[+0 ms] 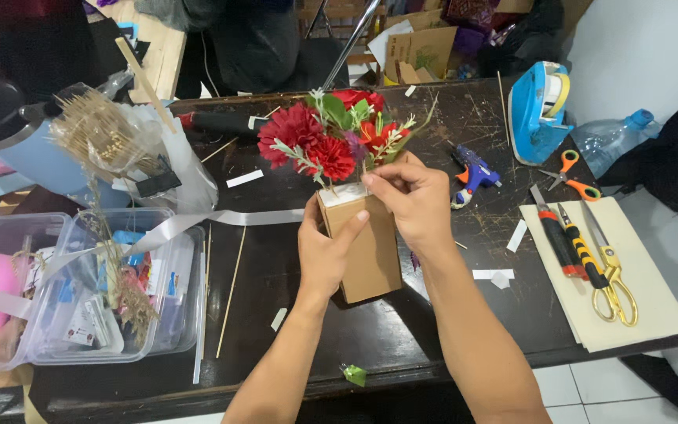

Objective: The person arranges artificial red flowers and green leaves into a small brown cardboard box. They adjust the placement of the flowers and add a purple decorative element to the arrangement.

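Dark, scratched tabletop (433, 314) with craft tools spread across it; at centre, my left hand (325, 251) is wrapped around a tan cardboard box (370, 251), thumb lying across its front face, holding it upright just above the surface; my right hand (411, 200) has its fingers pinched together at the box's open top, closed on the stems of a red artificial flower bunch (327, 137) that stands in the box; to the right, a blue glue gun (472, 174), a blue tape dispenser (539, 110), orange-handled scissors (573, 177), and a cream card sheet (645, 306) carrying gold scissors (614, 286); to the left, clear plastic bins (80, 290) and a silver ribbon (221, 220).
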